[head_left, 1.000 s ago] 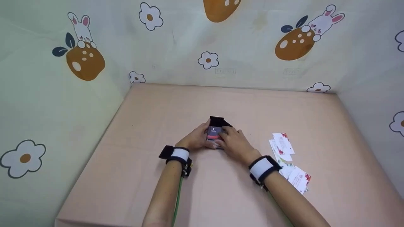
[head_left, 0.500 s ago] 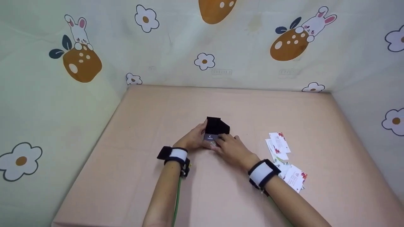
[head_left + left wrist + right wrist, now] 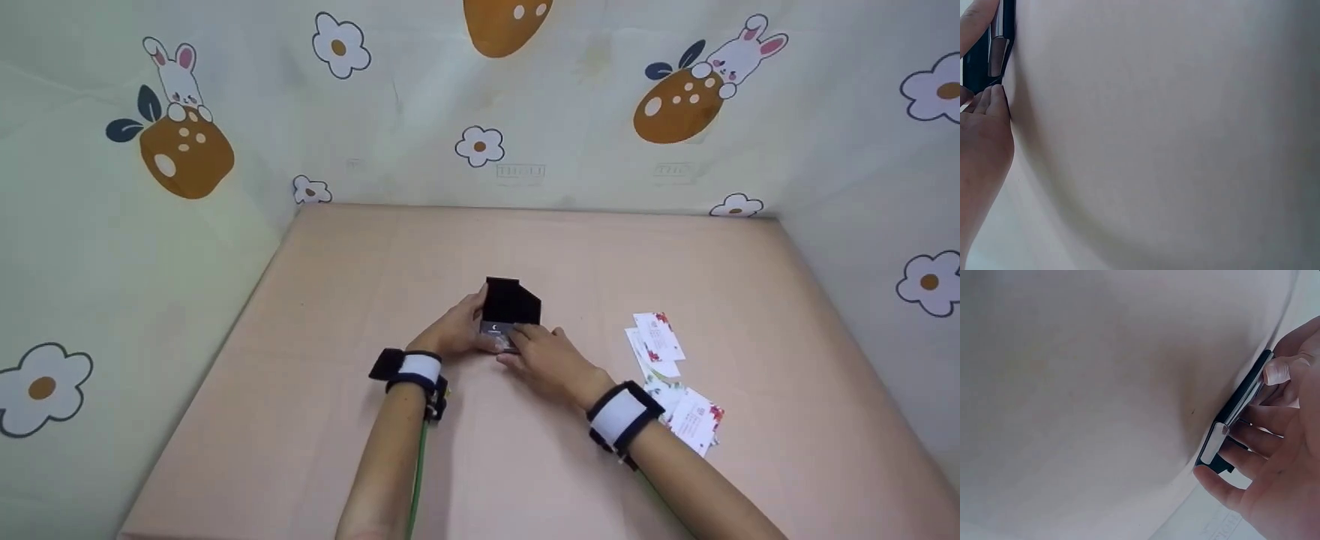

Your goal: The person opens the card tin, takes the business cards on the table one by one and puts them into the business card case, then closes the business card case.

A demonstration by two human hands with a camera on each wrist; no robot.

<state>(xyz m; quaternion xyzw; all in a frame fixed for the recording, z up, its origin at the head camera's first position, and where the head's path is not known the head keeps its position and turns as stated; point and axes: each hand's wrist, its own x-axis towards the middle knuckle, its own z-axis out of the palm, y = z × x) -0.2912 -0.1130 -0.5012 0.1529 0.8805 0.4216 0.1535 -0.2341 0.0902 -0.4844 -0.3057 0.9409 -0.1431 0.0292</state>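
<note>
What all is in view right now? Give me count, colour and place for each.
Case: one, black and grey, open, between the hands
Loose cards: at least four, overlap hides the rest; white with red and green prints, table's right side
Table: one, pinkish tan, beneath everything
Walls: three, pale with printed rabbits, brown fruit and flowers, around the table
Cables: two, green, along the forearms
Wrist straps: two, dark and white, one per wrist
Left hand: one, bare, gripping the case
Right hand: one, bare, fingers on the case

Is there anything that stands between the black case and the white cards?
Yes: the right hand and its wristband lie between the black case and the lower cards. Toward the upper cards, only bare tabletop shows beyond the hand.
</note>
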